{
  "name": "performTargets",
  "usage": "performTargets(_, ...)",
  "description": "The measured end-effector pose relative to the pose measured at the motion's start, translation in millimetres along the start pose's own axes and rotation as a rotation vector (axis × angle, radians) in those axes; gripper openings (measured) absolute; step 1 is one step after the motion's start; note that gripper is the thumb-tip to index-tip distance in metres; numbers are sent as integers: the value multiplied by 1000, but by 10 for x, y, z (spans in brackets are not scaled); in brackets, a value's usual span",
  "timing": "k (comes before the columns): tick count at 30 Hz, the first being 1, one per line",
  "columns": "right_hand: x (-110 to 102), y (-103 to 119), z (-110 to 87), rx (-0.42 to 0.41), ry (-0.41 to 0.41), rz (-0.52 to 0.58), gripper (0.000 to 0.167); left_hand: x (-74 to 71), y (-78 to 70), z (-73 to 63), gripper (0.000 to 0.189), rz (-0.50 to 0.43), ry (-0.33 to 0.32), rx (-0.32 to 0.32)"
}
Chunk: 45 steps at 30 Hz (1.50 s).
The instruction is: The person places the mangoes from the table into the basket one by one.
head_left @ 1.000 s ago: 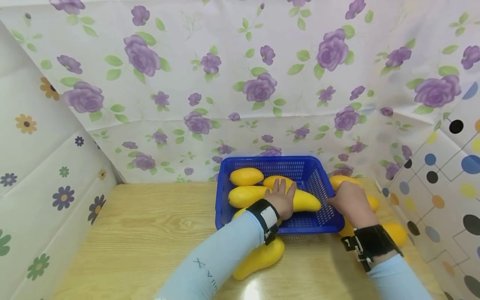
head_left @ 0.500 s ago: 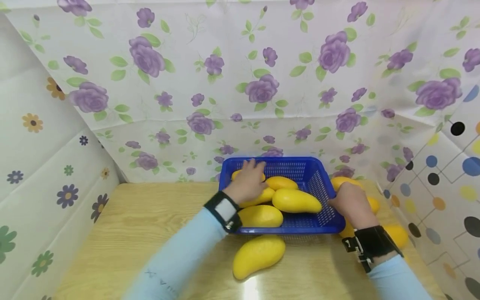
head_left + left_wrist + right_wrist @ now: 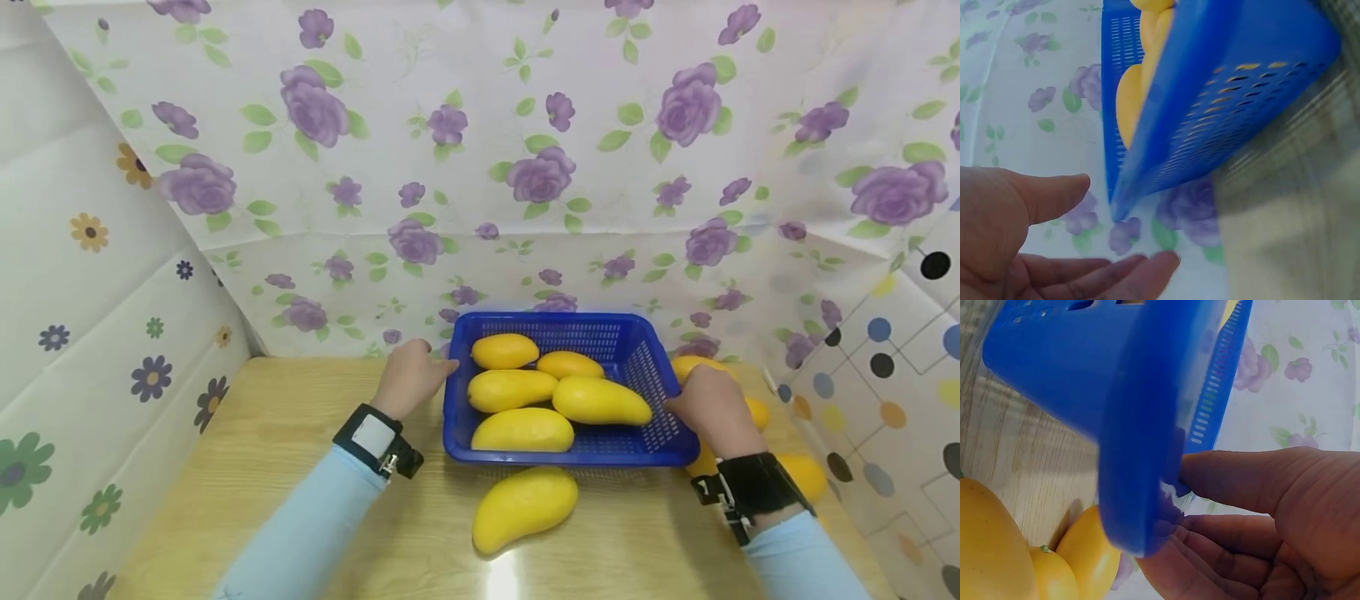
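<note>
A blue plastic basket (image 3: pixel 570 457) stands on the table, holding several yellow mangoes (image 3: pixel 603 401). My left hand (image 3: pixel 408 379) is at the basket's left side, its thumb near the rim. In the left wrist view, that thumb (image 3: pixel 1060 195) and the fingers are spread apart, with a gap between them and the basket corner. My right hand (image 3: pixel 712 404) grips the right rim; the right wrist view has the thumb (image 3: pixel 1229 481) on the inner side and fingers curled beneath the edge. One more mango (image 3: pixel 525 510) lies on the table in front of the basket.
Several other mangoes (image 3: pixel 804 477) lie right of the basket, partly hidden by my right hand and wrist. The wooden table (image 3: pixel 277 433) ends at a flowered sheet (image 3: pixel 540 175) hanging close behind the basket. Patterned sheets also line both sides.
My left hand has left the mangoes inside the basket and moved left to just outside its left rim. The mangoes inside now lie in tidier rows. My right hand keeps its hold.
</note>
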State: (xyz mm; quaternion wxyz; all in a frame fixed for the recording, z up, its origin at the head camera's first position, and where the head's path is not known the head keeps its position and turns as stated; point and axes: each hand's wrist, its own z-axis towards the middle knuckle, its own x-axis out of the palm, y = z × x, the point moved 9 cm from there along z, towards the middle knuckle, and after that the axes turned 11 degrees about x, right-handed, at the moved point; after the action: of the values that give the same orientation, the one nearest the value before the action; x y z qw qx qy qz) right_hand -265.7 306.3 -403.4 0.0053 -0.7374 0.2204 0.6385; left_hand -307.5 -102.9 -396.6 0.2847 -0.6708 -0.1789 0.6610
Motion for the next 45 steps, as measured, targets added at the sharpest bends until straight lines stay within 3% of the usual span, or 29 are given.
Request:
performTargets(3,14,-6,-10,-5,3,-8,28,95,77,-41,38,-66,38,-19)
performTargets(8,21,1,-26,-22,-6,-18,31,215,120,-70,38,-142,87,-27)
performTargets(13,23,45,-34,-50,-21,-21,33,266,161,-74,23,-217,108,-45)
performTargets(17,39,69,-35,-56,-24,-15,33,270,198,-73,22,-246,120,-66)
performTargets(32,94,133,-38,-64,3,34,38,170,310,-88,17,-264,140,-123)
performTargets(39,84,74,22,-151,60,-37,40,154,324,-72,18,-229,137,-145)
performTargets(45,-188,-246,155,-53,94,-66,87,151,341,-77,21,-227,145,-153)
